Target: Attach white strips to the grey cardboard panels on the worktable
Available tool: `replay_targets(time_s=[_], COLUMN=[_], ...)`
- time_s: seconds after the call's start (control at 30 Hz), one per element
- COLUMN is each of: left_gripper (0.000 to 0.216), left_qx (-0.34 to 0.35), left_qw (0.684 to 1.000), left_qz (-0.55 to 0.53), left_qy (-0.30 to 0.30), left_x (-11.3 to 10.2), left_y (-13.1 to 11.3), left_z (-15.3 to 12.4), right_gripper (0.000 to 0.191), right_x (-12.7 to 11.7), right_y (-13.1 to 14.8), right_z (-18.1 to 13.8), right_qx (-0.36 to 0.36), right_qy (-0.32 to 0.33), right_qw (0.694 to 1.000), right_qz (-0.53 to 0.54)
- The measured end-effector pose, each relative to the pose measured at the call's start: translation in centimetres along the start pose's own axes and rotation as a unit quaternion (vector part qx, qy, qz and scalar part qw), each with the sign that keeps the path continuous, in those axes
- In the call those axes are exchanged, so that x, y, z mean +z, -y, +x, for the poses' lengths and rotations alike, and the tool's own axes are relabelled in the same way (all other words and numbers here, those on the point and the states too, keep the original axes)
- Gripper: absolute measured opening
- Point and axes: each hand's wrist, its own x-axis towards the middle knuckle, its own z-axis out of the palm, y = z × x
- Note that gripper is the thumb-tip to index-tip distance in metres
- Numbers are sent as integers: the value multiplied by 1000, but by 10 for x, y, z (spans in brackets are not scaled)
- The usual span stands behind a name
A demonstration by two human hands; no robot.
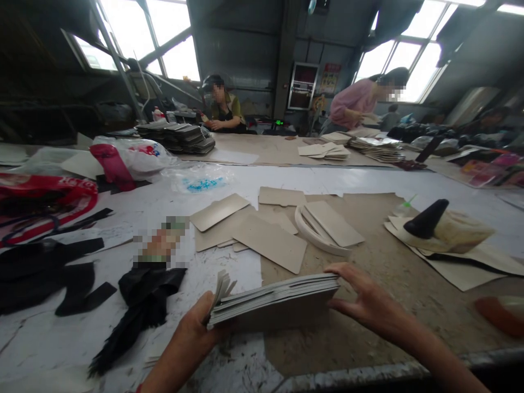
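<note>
A stack of grey card sheets (274,303) stands on its long edge near the front of the table. My left hand (196,333) grips the stack's left end, thumb on top. My right hand (364,297) presses the right end with fingers curled over the top corner. Loose beige card pieces (270,243) lie scattered just beyond the stack. A curved bundle of cards (323,226) lies to their right.
Black fabric pieces (143,297) and red-and-white bags (41,199) lie at the left. A black cone (426,218) rests on sheets at the right. The table's metal edge (368,374) runs in front. Two people work at card piles (184,136) on the far side.
</note>
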Motion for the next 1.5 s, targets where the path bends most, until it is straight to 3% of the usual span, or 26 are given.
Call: replay_targets(time_s=[0.1, 0.2, 0.3, 0.43, 0.77, 0.97, 1.13, 1.27, 1.4, 1.5], left_gripper=[20, 20, 26, 29, 25, 28, 32, 31, 34, 35], left_qx=[20, 4, -17, 2, 51, 28, 16, 23, 45, 30], left_qw=[1000, 999, 996, 991, 990, 991, 988, 983, 983, 979], left_qz=[7, -10, -34, -47, -53, -75, -83, -95, -77, -52], left_qy=[-19, -44, -85, -128, -118, -110, -133, -155, -159, -197], left_x=[1, 4, 8, 16, 15, 16, 19, 22, 23, 28], left_y=[0, -1, 2, 9, 4, 3, 6, 5, 8, 15], left_z=[5, 6, 0, -11, -18, -21, -23, -25, -25, -27], right_gripper=[36, 31, 30, 31, 27, 28, 27, 28, 28, 26], right_x=[15, 30, 34, 25, -24, -27, -31, -29, -16, -7], right_y=[-12, -10, -5, 0, 28, 42, 48, 51, 49, 46], right_z=[3, 9, 7, -4, 24, 41, 50, 58, 65, 66], right_qx=[69, 72, 68, 76, 54, 1, -22, -34, -35, -39], right_qy=[-2, -29, -49, -29, 63, 172, 215, 192, 130, 86], right_qw=[975, 957, 965, 968, 990, 983, 976, 979, 980, 973], right_qz=[210, 281, 248, 238, 113, 63, 13, -50, -144, -210])
